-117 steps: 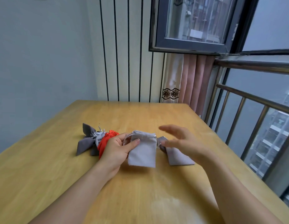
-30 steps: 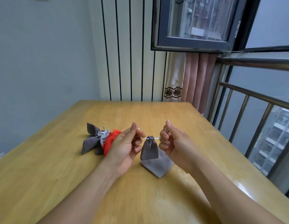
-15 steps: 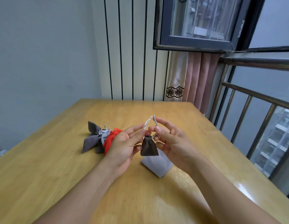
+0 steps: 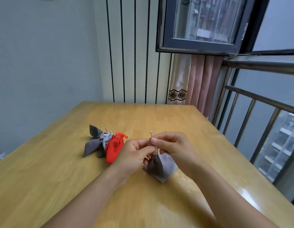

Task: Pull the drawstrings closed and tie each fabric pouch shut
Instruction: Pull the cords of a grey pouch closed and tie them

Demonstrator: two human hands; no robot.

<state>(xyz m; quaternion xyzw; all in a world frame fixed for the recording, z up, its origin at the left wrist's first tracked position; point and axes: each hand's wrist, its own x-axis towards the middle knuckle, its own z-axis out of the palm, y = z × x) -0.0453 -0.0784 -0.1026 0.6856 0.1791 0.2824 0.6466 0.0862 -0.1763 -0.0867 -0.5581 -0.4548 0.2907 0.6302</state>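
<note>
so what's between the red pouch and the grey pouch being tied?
Head view: the left hand, pinching the drawstring, sits between the red pouch and the grey pouch.

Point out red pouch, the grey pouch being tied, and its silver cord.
red pouch [image 4: 113, 148]: head view, middle of its fabric body.
grey pouch being tied [image 4: 154, 167]: head view, dark front face below the cinched neck.
silver cord [image 4: 151, 134]: head view, free end above the right hand's fingertips.

A wooden table [image 4: 60, 178] carries grey pouches [image 4: 93, 143] and a red pouch [image 4: 113, 149].
</note>
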